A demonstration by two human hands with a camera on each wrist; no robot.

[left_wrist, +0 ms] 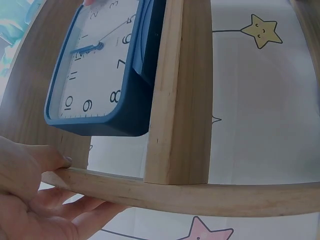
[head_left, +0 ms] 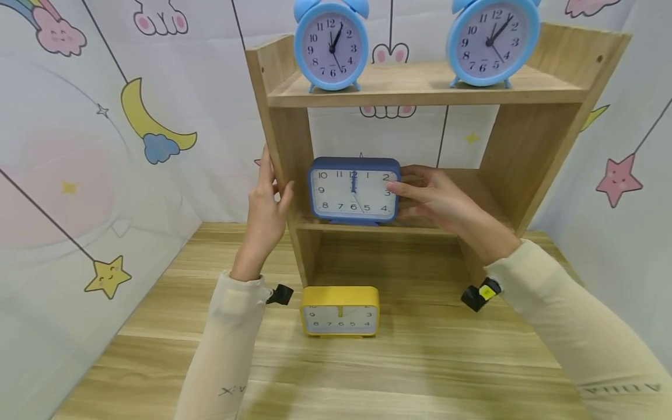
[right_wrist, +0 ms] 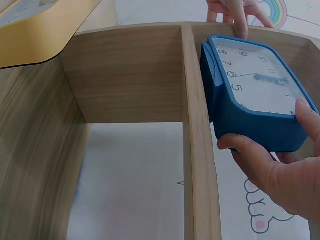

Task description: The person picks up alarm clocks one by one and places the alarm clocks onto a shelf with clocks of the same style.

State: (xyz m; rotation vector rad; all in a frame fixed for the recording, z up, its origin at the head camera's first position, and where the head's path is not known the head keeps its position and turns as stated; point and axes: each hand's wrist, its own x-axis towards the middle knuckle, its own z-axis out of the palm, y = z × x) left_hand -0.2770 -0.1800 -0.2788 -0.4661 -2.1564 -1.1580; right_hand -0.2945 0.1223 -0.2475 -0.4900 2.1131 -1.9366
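A blue rectangular desk clock (head_left: 336,201) stands on the middle board of a wooden shelf (head_left: 420,98), close to its left side panel (head_left: 287,131). My right hand (head_left: 441,198) grips the clock's right end, its thumb over the edge of the white face and the other fingers around the side and back. At the left, my left hand (head_left: 265,219) holds the front edge of the side panel between thumb and fingers. The left wrist view has that thumb (left_wrist: 50,157) on the panel's inner side, with the fingers (left_wrist: 85,212) on the outer side.
Two light blue round alarm clocks (head_left: 315,73) (head_left: 462,70) stand on the top board. A yellow rectangular clock (head_left: 340,296) is on the wood-grain table (head_left: 420,361), in front of the shelf's lower left. Behind hangs a white cloth (head_left: 210,52) printed with stars and a moon.
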